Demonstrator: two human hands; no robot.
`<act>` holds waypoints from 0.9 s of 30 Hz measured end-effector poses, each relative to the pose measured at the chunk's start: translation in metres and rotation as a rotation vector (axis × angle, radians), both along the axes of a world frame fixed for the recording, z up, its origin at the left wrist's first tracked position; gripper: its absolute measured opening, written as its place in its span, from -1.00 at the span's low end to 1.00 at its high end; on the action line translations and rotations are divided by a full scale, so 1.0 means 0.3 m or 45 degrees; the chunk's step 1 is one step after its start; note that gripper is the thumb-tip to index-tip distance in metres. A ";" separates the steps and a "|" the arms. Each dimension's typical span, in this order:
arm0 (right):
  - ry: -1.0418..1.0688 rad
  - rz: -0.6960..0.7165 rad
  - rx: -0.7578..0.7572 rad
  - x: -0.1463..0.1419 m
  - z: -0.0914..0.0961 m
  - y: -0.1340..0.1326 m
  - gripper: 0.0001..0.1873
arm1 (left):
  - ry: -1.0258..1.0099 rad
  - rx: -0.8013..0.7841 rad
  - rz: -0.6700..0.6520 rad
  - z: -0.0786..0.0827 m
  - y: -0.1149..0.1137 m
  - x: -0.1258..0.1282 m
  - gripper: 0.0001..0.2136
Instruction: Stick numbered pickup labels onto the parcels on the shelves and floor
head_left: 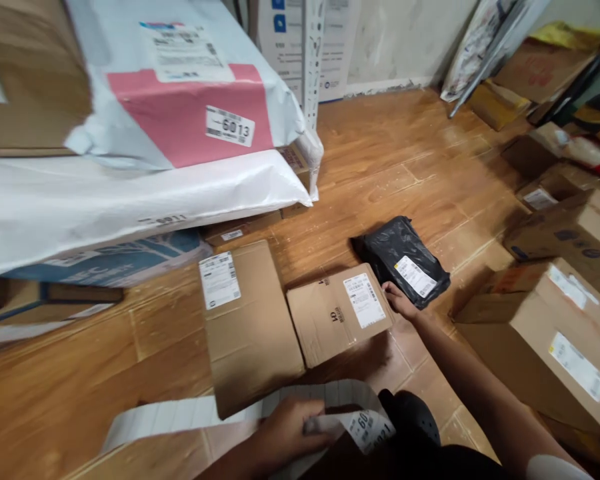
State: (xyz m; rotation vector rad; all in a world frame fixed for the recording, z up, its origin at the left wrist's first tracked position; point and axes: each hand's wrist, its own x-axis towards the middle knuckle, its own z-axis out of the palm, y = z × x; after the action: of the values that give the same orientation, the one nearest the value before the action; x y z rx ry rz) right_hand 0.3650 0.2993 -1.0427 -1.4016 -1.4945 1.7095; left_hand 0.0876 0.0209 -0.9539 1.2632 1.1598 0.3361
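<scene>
Low in the picture, my left hand is closed around a long strip of white labels with printed numbers. The strip trails away to the left over the floor. My right hand reaches out to the right end of a small cardboard box, its fingers closed at the box's edge. This box bears a white shipping label. Against its left side stands a larger cardboard box, also labelled. Just beyond my right hand lies a black plastic parcel with a white label.
On the left, a white and pink parcel marked 6013 rests on a flat white package. A blue box is below. A metal shelf post stands behind. Several cardboard boxes line the right side of the wooden floor.
</scene>
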 end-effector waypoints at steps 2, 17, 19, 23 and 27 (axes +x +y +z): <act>-0.008 0.116 -0.022 -0.014 -0.012 0.021 -0.72 | 0.016 0.000 -0.001 0.010 -0.006 -0.009 -0.58; -0.398 -0.022 0.177 0.024 -0.071 -0.087 -0.58 | -0.172 0.067 0.521 0.020 -0.087 -0.184 -0.64; -0.412 0.008 0.208 0.024 -0.046 -0.101 -0.57 | -0.188 0.065 0.524 0.019 -0.096 -0.188 -0.64; -0.421 0.186 0.263 -0.002 -0.001 -0.076 -0.53 | -0.203 0.056 0.507 0.010 -0.108 -0.180 -0.66; -0.509 0.228 0.345 -0.030 -0.002 -0.049 -0.68 | 0.061 0.284 0.393 -0.018 -0.097 -0.171 -0.67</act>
State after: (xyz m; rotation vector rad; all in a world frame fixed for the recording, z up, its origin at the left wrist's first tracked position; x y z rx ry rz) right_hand 0.3560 0.2845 -1.0432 -1.5594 -2.0357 1.3026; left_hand 0.0363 -0.0081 -0.9593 1.2886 1.3904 0.6827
